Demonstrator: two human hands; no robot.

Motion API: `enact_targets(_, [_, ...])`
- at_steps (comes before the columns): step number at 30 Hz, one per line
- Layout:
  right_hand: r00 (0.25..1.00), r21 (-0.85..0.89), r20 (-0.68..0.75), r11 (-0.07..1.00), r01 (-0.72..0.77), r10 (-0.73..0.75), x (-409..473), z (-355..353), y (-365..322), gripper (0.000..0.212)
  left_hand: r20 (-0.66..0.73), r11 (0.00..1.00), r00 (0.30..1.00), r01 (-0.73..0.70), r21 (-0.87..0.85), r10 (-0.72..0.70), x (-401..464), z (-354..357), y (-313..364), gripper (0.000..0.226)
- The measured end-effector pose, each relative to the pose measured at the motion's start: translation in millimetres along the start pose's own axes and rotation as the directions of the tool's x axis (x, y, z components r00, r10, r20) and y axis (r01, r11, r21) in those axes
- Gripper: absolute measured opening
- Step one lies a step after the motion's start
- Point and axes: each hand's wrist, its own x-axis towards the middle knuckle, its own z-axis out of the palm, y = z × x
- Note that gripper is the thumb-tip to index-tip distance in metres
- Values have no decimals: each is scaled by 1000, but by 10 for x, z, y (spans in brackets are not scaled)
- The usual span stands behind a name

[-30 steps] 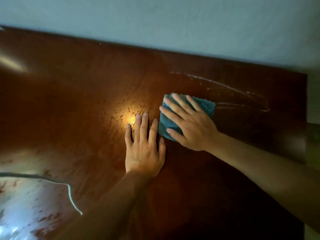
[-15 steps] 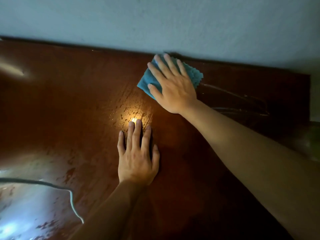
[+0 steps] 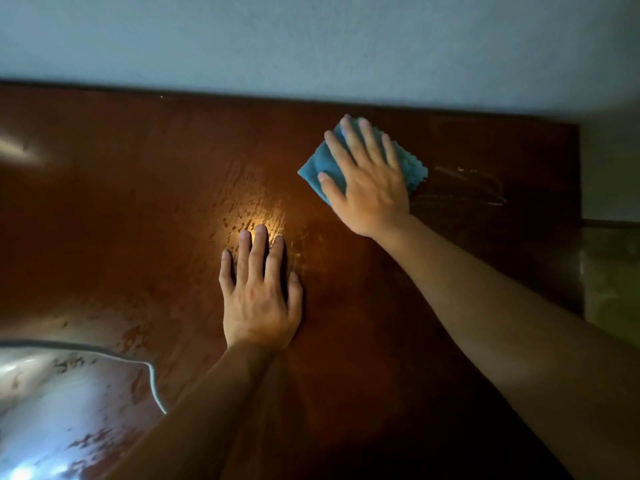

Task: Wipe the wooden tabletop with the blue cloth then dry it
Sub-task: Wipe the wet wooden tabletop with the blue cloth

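Note:
A dark, glossy wooden tabletop (image 3: 121, 209) fills most of the head view, with wet streaks and droplets around a bright light reflection near its middle. My right hand (image 3: 367, 181) lies flat on a folded blue cloth (image 3: 320, 166), pressing it onto the wood close to the far edge. Only the cloth's left side and right corner stick out from under the hand. My left hand (image 3: 259, 299) rests palm down on the table, fingers spread, holding nothing, nearer to me and left of the cloth.
A pale wall (image 3: 311, 39) runs along the table's far edge. The table's right edge (image 3: 580, 220) drops to a greenish floor. A white cable (image 3: 152, 375) curves over the wet, shiny near-left part. Thin wet streaks (image 3: 478, 188) lie right of the cloth.
My right hand swept the cloth from beside my left hand up toward the far edge, then a little to the right. My left hand stayed planted.

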Motion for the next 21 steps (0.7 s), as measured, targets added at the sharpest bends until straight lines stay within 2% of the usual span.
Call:
enact_targets(2, [993,12,-55,995,-103,104,-84,-25,378,68,3,1000,1000,8,1,-8,13,-1,-13,60])
enact_targets(5, [931,40,-84,935,-353,355,-195,-117,997,68,0,1000,1000,3,-5,-3,27,4,-14,60])
enact_targets(8, [866,43,-65,869,-494,495,-131,-147,1056,71,-7,1000,1000,4,-4,-4,25,10,-14,60])
enact_targets(10, [864,62,-59,866,-497,500,-110,-124,835,71,1,1000,1000,-2,1,2,24,6,-10,60])
enact_targets(14, [967,24,-22,968,-251,252,-282,-40,369,72,37,1000,999,5,11,-6,33,-16,4,62])
enact_targets(16, [987,8,-2,987,-161,161,-349,-37,448,73,49,999,998,28,-21,-27,43,-60,27,64])
enact_targets(18, [977,38,-28,977,-211,212,-363,-70,735,71,77,997,997,18,-70,-13,86,-121,78,65])
enact_targets(21, [872,69,-75,875,-479,484,-365,-137,1320,69,122,971,965,-223,-91,233,122,-117,291,63])
